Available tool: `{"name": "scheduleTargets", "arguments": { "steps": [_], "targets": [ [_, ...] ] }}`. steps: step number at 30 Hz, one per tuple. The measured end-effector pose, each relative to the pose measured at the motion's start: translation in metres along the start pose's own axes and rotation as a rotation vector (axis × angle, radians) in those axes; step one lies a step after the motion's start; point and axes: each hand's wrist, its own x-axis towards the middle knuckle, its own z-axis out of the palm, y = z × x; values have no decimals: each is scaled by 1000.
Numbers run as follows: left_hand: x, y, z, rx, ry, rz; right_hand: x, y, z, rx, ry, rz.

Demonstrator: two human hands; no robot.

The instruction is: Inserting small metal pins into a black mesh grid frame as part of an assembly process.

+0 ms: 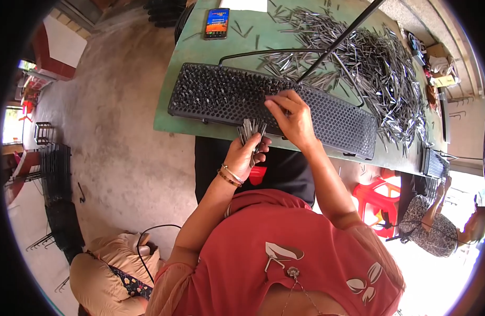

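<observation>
A long black panel (340, 124) full of round holes lies along the near edge of the green table (166, 113). Thin dark strips stand upright in many holes of its left half, while the holes to the right show bare. Just in front of the panel, my left hand (242, 155) is closed around a bundle of thin grey strips (250, 129), their ends fanning upward. Over the panel's middle, my right hand (296, 117) is pinched at the border of the filled holes. What lies between its fingertips is too small to make out.
Loose strips (379, 68) cover the table's far right in a large heap. A black rod (342, 39) slants over the panel. A phone (217, 23) lies at the far left. A red stool (377, 197) and another person (429, 226) are at the right; someone else (108, 268) is lower left.
</observation>
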Motion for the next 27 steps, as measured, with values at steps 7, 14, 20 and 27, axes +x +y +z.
{"name": "scheduleTargets", "arguments": {
  "steps": [7,14,20,27],
  "targets": [
    [-1,4,14,21,-27,143,-26,-3,-5,317,-242,325],
    [-2,6,22,41,-7,146,-24,-3,-12,480,-266,519],
    [-1,3,23,35,4,109,-22,-7,-15,448,-262,525],
    [3,-1,21,-48,62,99,1,-1,-26,371,-44,442]
  ]
}}
